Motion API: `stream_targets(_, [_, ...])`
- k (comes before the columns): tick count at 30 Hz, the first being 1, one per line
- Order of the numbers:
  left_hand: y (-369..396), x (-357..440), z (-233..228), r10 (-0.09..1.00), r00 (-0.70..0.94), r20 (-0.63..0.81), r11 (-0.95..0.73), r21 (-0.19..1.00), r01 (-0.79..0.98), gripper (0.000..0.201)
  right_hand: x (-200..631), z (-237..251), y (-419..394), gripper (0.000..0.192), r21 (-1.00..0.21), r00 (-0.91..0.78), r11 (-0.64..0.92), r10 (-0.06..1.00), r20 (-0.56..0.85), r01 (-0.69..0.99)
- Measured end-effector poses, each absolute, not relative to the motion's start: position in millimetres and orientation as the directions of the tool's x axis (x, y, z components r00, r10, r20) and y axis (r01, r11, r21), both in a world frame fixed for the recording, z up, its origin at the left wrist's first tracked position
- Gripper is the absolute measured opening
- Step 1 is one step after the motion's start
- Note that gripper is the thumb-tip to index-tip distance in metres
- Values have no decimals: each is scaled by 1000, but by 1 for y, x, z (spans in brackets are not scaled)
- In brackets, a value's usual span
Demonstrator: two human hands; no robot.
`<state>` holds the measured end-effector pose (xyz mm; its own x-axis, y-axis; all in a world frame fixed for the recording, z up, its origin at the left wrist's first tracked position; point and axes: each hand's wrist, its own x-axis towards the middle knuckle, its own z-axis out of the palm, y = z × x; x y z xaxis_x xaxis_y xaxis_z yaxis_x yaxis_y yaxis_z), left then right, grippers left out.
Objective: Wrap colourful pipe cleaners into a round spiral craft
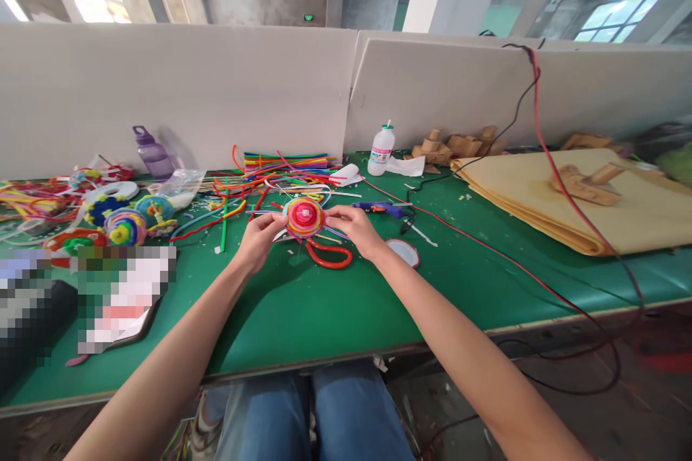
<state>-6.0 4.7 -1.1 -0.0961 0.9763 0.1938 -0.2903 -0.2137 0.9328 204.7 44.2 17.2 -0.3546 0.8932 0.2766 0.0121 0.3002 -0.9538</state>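
Observation:
Between my two hands is a round disc of coiled pipe cleaners (305, 217), pink and red at the middle with yellow and orange rings outside. My left hand (260, 236) pinches its left edge, and my right hand (357, 227) pinches the right edge. Just beneath the disc, the red-handled scissors (331, 264) lie on the green table (303, 331); their blades are mostly hidden. A blue glue gun (381, 209) rests beyond my right hand. Near my right wrist lies a small white disc with a dark red rim (403, 253).
Loose pipe cleaners (286, 162) pile up at the back. Finished-looking colourful discs (125, 227), a purple bottle (153, 153) and a phone (127, 299) are at left. Behind stands a white bottle (382, 150). Folded yellow sheets (567, 194) and a red cable (486, 259) occupy the right.

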Motion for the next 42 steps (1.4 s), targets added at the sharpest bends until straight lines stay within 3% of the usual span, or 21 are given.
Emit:
stream_targets(8, [-2, -5, 6, 990, 93, 110, -70, 932, -356, 29, 206, 18, 45, 12, -951, -379, 307, 886, 268, 45])
stream_targets(15, [1, -5, 4, 995, 26, 91, -73, 915, -396, 25, 205, 16, 43, 11, -936, -428, 348, 855, 293, 54])
stream_targets(23, [-2, -10, 4, 980, 178, 90, -10, 913, -408, 27, 207, 19, 43, 9, -929, -406, 366, 859, 313, 60])
stream_targets(28, [-4, -10, 5, 980, 177, 93, -10, 909, -417, 25, 207, 22, 41, 8, -920, -405, 386, 853, 330, 63])
stream_targets(42, [-7, -6, 7, 970, 230, 80, 37, 885, -464, 26, 202, 26, 31, 22, -959, -423, 284, 868, 261, -10])
